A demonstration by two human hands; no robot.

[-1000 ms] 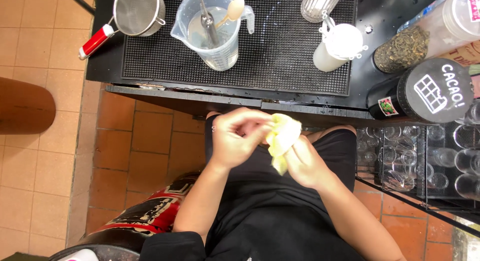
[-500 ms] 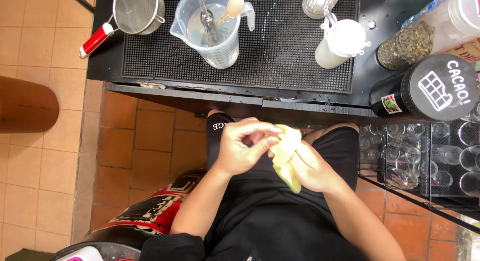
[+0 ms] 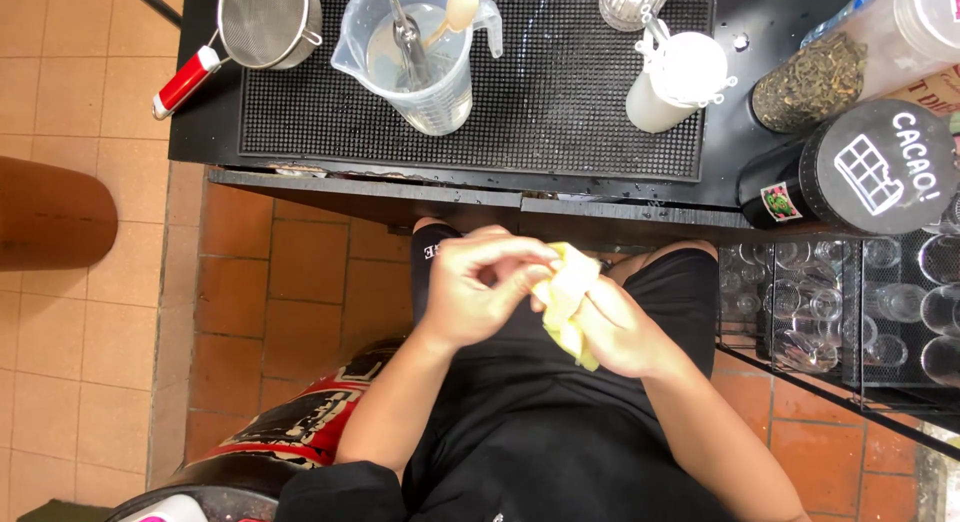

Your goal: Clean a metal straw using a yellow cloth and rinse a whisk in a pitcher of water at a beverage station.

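Cloth (image 3: 568, 300), yellow, looks soft, light and limp; best gathered in folds. Left hand (image 3: 487, 287) pinches its upper edge; right hand (image 3: 622, 329) is closed round its lower part.

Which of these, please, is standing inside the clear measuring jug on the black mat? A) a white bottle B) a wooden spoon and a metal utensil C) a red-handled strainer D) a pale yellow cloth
B: the clear measuring jug holds a wooden spoon and a metal utensil.
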